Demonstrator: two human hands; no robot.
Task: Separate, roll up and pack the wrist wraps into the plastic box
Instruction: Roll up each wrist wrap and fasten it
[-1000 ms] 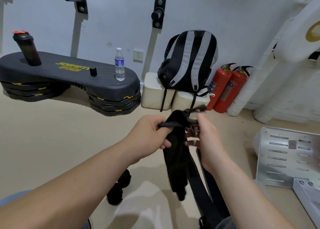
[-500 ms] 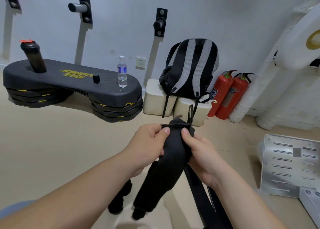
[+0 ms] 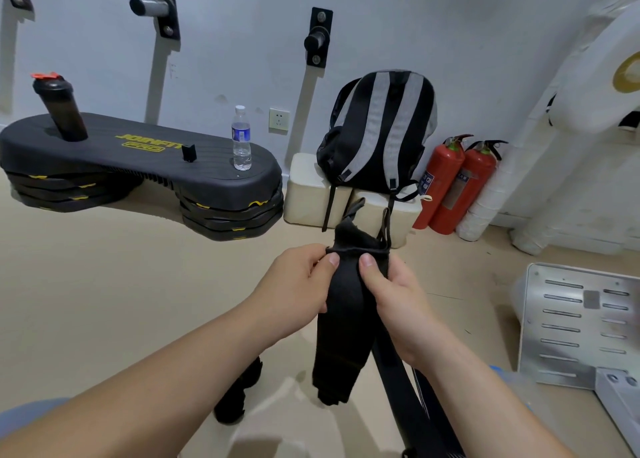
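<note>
Left hand [image 3: 294,284], right hand [image 3: 394,298] pinch wrap [image 3: 346,305], possibly folded.

Two hands [image 3: 298,284] [image 3: 393,296], two extinguishers [image 3: 441,183] [image 3: 467,194], one backpack [image 3: 377,128]

Step platform [image 3: 138,159]: black, yellow lettering, up on stacked risers at left.
Shaker bottle [image 3: 60,111]: dark, red lid, standing on the platform's left end.
Water bottle [image 3: 241,138]: clear, upright on the right end, small black block [image 3: 188,153] near it.
Backpack [image 3: 377,128]: black with grey stripes, perched on white blocks [image 3: 308,190] by the wall.
Fire extinguishers [image 3: 441,180]: two, red, side by side right of the backpack.
Metal plate [image 3: 575,322]: slotted, far right.
</note>
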